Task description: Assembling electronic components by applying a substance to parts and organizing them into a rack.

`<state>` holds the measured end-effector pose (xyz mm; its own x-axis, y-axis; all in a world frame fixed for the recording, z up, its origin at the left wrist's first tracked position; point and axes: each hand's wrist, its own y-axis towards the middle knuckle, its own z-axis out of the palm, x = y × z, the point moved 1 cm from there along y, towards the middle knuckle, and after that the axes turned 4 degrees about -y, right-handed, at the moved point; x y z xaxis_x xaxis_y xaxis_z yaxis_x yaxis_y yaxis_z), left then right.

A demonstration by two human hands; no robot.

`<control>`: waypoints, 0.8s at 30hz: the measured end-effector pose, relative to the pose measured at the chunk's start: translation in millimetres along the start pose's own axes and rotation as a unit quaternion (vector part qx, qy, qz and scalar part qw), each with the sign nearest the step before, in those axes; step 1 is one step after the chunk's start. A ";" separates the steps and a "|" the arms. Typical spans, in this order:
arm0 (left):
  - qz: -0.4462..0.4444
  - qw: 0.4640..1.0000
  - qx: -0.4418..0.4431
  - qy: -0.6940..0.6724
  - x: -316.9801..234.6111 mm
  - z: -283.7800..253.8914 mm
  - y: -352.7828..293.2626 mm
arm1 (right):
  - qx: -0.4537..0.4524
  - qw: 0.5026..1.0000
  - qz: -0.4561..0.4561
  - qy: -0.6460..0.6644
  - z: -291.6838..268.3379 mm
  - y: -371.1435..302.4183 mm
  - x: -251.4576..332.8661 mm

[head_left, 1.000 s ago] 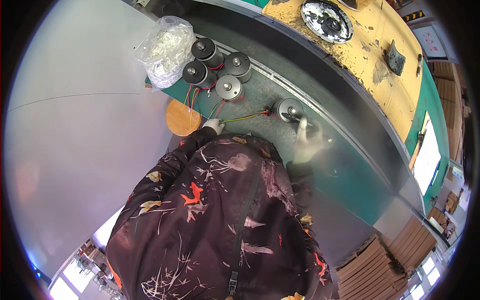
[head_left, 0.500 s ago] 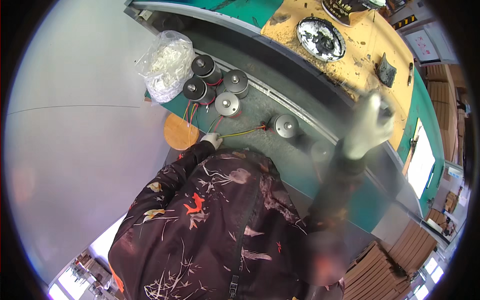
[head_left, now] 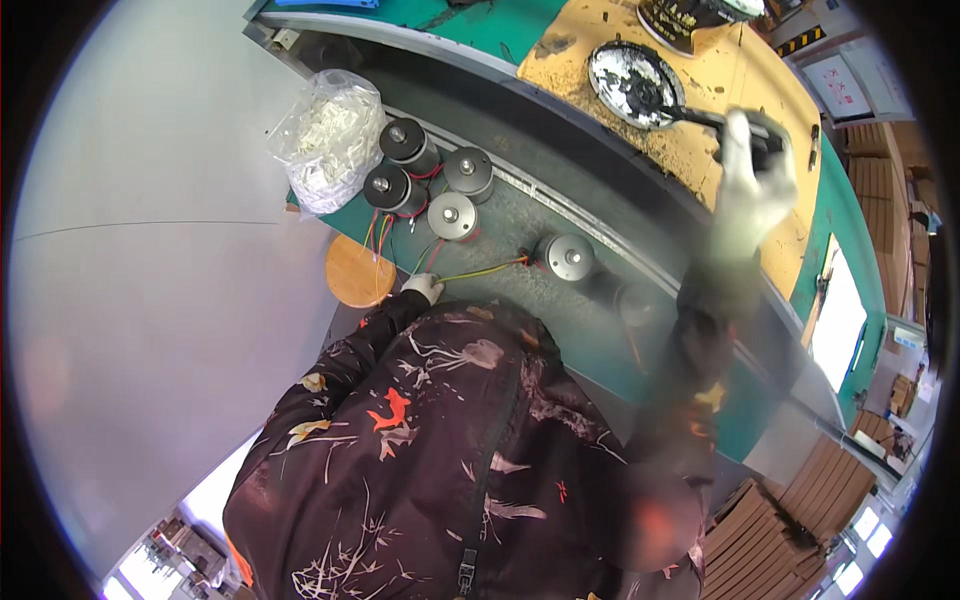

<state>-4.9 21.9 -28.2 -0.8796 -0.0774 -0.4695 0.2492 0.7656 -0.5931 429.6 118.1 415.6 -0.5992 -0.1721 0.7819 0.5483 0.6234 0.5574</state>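
My left hand (head_left: 424, 288), in a white glove, pinches the end of a yellow-green wire (head_left: 480, 272). That wire runs to a silver-topped motor (head_left: 568, 257) standing upright on the green bench. Over the yellow board, my gloved right hand (head_left: 757, 190) is blurred and closed around a dark stick-like tool (head_left: 697, 116). The tool's tip reaches into a round dish (head_left: 612, 72) smeared with white and black paste. A dark object behind the right fingers is partly hidden, and I cannot make out its shape.
Several more motors (head_left: 453, 217) stand together left of centre, with coloured wires hanging down. Beside them lies a clear bag (head_left: 330, 150) of small white pieces. A wooden stool (head_left: 355, 272) is below. A raised metal shelf edge (head_left: 600, 250) crosses the bench. A black tub (head_left: 685, 22) stands at the far right.
My right hand has moved up and away over the board, and the dark tool now reaches the paste dish. My left hand keeps its hold on the wire.
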 end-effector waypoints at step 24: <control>-0.028 0.998 0.044 0.023 -14.9 -11.4 -0.4 | 0.039 0.954 0.267 -0.135 -39.7 -247.3 -80.4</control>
<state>3.5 30.0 -13.5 -0.9106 -0.0870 -0.4040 0.2318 0.7018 -0.6736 365.4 -52.5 226.0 -0.3818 0.3814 0.8419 0.7782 0.6241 0.0702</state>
